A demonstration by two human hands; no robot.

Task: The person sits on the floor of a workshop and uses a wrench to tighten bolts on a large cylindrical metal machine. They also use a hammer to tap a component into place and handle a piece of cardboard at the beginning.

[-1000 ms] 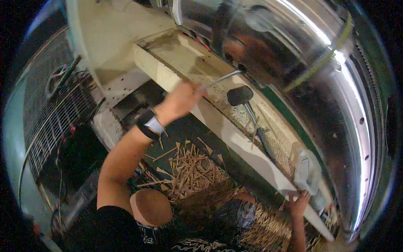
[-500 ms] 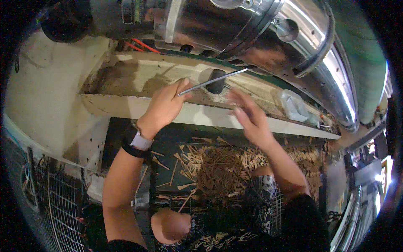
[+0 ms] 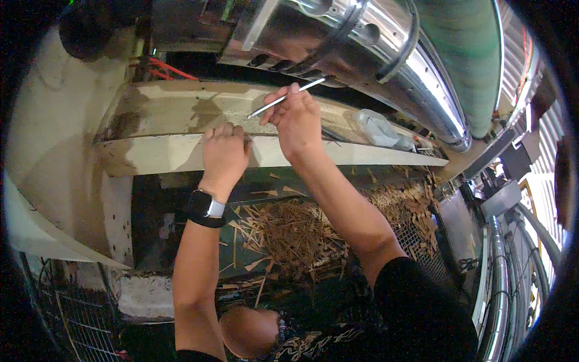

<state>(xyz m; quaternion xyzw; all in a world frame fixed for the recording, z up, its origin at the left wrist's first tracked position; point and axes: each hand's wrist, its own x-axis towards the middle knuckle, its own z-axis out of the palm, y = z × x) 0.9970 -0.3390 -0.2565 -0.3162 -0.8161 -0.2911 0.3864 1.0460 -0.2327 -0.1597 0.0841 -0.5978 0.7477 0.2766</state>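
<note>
My right hand (image 3: 300, 123) pinches a slim, straight metal rod (image 3: 307, 85) between thumb and fingers. The rod slants up to the right, its far end close to the underside of a large shiny metal cylinder (image 3: 325, 39). Curled over the front edge of a pale trough (image 3: 169, 154) is my left hand (image 3: 226, 154), its fingertips hidden inside the rim. A dark watch (image 3: 205, 206) with a light strap sits on my left wrist. Beyond my right wrist a dark handle-like piece (image 3: 332, 134) shows in the trough, mostly hidden by my hand.
Bent holes line the cylinder's lower side. A clear plastic container (image 3: 377, 128) lies at the trough's right end, red cables (image 3: 169, 69) behind its left. Below, wood-coloured scraps (image 3: 289, 235) pile up before my knees. A green roller (image 3: 461, 60) rises at the right.
The rod has passed from my left hand to my right. My left hand has come down onto the trough's edge. The view has shifted to the right.
</note>
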